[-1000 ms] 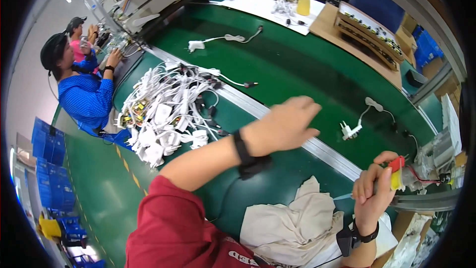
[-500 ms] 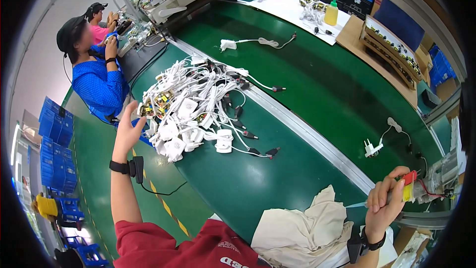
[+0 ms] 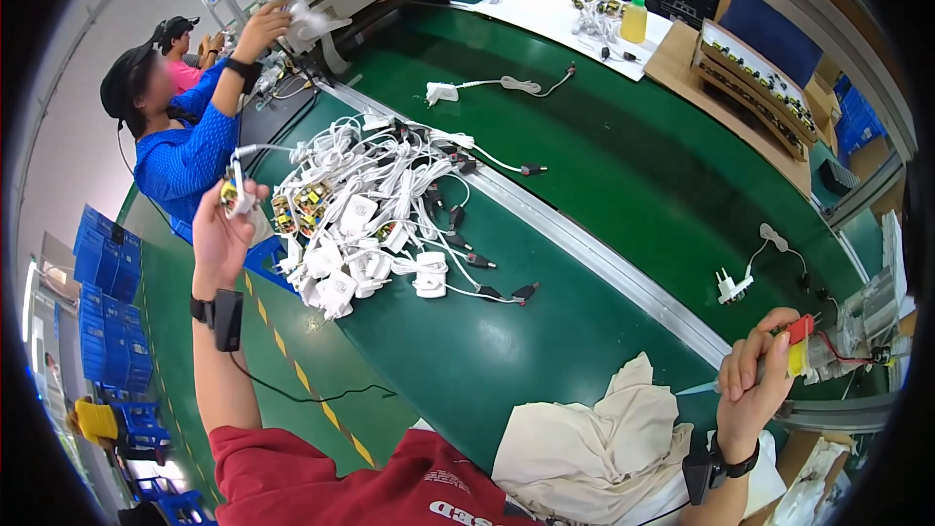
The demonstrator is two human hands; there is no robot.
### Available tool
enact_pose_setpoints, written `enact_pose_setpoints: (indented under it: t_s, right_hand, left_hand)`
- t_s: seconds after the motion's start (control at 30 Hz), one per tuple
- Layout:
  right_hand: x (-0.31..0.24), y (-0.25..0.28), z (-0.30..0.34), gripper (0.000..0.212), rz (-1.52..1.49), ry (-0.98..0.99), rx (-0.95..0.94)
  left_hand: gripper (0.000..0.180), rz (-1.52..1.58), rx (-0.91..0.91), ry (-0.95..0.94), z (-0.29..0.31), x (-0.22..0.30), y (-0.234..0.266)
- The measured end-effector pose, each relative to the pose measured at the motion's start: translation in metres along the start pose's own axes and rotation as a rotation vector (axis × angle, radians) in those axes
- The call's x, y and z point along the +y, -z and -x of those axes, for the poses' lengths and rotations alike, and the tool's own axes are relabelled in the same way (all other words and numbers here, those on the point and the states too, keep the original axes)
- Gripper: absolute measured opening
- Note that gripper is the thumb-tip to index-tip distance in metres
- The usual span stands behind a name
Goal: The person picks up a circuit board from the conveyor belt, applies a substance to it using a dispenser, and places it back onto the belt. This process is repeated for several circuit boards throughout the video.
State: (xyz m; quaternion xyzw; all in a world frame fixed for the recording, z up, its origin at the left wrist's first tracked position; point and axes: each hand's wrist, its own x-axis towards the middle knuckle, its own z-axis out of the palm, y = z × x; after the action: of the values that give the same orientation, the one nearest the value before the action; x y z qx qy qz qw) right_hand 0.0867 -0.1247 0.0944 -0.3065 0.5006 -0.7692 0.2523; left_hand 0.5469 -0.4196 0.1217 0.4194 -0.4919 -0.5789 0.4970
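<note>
In my left hand (image 3: 222,239) is an opened white charger (image 3: 237,197) with its circuit board showing; its white cable runs right toward the pile. The pile (image 3: 360,205) of white chargers, coiled cables and bare boards lies on the green bench just right of that hand. At the lower right, my right hand (image 3: 755,370) is closed round a slim tool whose pale blue tapered tip (image 3: 695,390) points left. A red piece (image 3: 801,328) and a yellow-wrapped part (image 3: 799,361) show beside its fingers. The tool's grip is hidden in the fist.
A beige cloth (image 3: 584,438) lies at the bench's near edge. Past a metal rail (image 3: 584,244), the green belt carries two chargers (image 3: 441,93). Beyond stand a yellow bottle (image 3: 633,21) and stacked board trays (image 3: 755,88). A co-worker in blue (image 3: 185,161) sits at the left.
My left hand, formerly open beside the pile, has moved left and holds an opened charger. My right hand stays nearly still. The blue-clad co-worker has raised an arm with a white item.
</note>
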Motion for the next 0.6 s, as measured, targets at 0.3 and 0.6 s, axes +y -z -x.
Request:
enact_pose_setpoints:
  t_s: [0.3,0.6]
  right_hand:
    - [-0.007,0.002,0.0,0.026,0.008,-0.017,-0.013]
    - [-0.005,0.007,0.005,0.025,0.014,-0.025,-0.023]
  left_hand:
    - [0.047,0.594,-0.715,-0.138,0.001,0.036,-0.183]
    - [0.044,0.391,-0.954,-0.059,-0.017,0.01,-0.352]
